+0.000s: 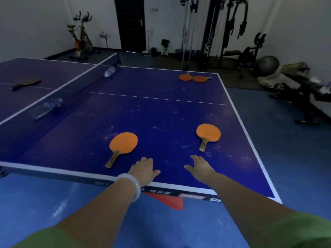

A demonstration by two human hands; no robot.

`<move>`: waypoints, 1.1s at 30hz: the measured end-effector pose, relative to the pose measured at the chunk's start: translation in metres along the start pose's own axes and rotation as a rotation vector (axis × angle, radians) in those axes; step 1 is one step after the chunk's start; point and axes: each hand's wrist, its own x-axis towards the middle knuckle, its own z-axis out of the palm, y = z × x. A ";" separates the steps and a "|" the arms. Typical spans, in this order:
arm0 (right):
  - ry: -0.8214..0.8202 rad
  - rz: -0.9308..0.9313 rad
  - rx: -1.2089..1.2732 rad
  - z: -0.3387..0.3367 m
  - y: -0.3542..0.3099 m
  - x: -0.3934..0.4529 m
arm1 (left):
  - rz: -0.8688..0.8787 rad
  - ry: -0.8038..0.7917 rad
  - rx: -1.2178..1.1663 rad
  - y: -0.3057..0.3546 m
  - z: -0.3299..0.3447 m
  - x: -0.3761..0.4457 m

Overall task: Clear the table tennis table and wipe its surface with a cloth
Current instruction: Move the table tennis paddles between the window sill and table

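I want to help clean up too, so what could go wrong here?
The bottle lying on its side by the net could roll off if bumped. Both hands, left hand and right hand, are empty, and no cloth is in view, so wiping may smear the white marks.

The blue desk is dusty. Four orange bats and two bottles are seen this side of the net, and one dark bat beyond it.

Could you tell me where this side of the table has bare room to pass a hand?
Free: the strip between the left paddle and right paddle, and the middle up to the far paddles. Crowded: along the net, where two bottles lie.
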 end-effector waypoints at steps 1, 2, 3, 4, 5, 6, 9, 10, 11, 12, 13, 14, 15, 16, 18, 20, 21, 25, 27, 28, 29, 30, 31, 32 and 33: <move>0.000 0.009 0.017 -0.005 0.010 0.011 | 0.003 -0.007 0.006 0.009 0.001 0.013; -0.002 0.019 0.038 -0.011 0.020 0.022 | 0.004 -0.015 0.014 0.018 0.001 0.026; -0.004 0.026 0.054 -0.016 0.031 0.033 | 0.004 -0.025 0.020 0.027 0.001 0.040; -0.004 0.033 0.063 -0.022 0.042 0.045 | 0.004 -0.034 0.023 0.036 0.001 0.055; -0.001 0.041 0.070 -0.026 0.052 0.056 | 0.004 -0.040 0.023 0.045 0.001 0.069; 0.006 0.051 0.081 -0.031 0.063 0.067 | 0.002 -0.042 0.020 0.055 0.002 0.083; 0.007 0.093 0.107 -0.039 0.092 0.103 | -0.003 -0.034 0.038 0.079 0.009 0.123; 0.001 0.107 0.106 -0.041 0.100 0.115 | -0.006 -0.025 0.071 0.086 0.013 0.136; -0.002 0.123 0.106 -0.041 0.106 0.127 | -0.016 -0.017 0.102 0.091 0.018 0.148; 0.000 0.142 0.114 -0.041 0.112 0.138 | -0.031 -0.015 0.120 0.094 0.022 0.159; 0.005 0.162 0.128 -0.040 0.116 0.150 | -0.048 -0.020 0.128 0.096 0.027 0.171; 0.008 0.179 0.147 -0.038 0.120 0.161 | -0.067 -0.033 0.130 0.096 0.031 0.181; 0.008 0.193 0.166 -0.036 0.123 0.170 | -0.087 -0.051 0.128 0.095 0.035 0.191; 0.006 0.205 0.181 -0.032 0.125 0.179 | -0.107 -0.070 0.127 0.092 0.039 0.200; 0.012 0.232 0.217 -0.024 0.128 0.197 | -0.146 -0.096 0.133 0.084 0.046 0.218; 0.057 0.274 0.265 -0.017 0.128 0.213 | -0.185 -0.103 0.138 0.074 0.052 0.236; 0.091 0.295 0.272 -0.015 0.128 0.221 | -0.205 -0.108 0.137 0.070 0.054 0.245; 0.244 0.371 0.242 -0.009 0.124 0.252 | -0.258 -0.189 0.109 0.057 0.065 0.272; 0.333 0.422 0.234 -0.007 0.121 0.265 | -0.254 -0.209 0.110 0.055 0.075 0.278; 0.366 0.455 0.236 -0.005 0.119 0.270 | -0.252 -0.204 0.119 0.054 0.081 0.280; 0.386 0.490 0.244 -0.003 0.118 0.275 | -0.252 -0.194 0.125 0.052 0.085 0.281; 0.395 0.521 0.255 -0.001 0.117 0.278 | -0.250 -0.184 0.125 0.051 0.089 0.282; 0.398 0.545 0.269 0.001 0.116 0.281 | -0.245 -0.178 0.121 0.049 0.091 0.284; 0.401 0.567 0.294 0.004 0.115 0.283 | -0.239 -0.179 0.112 0.047 0.093 0.285; 0.408 0.584 0.333 0.007 0.114 0.283 | -0.234 -0.177 0.103 0.047 0.094 0.286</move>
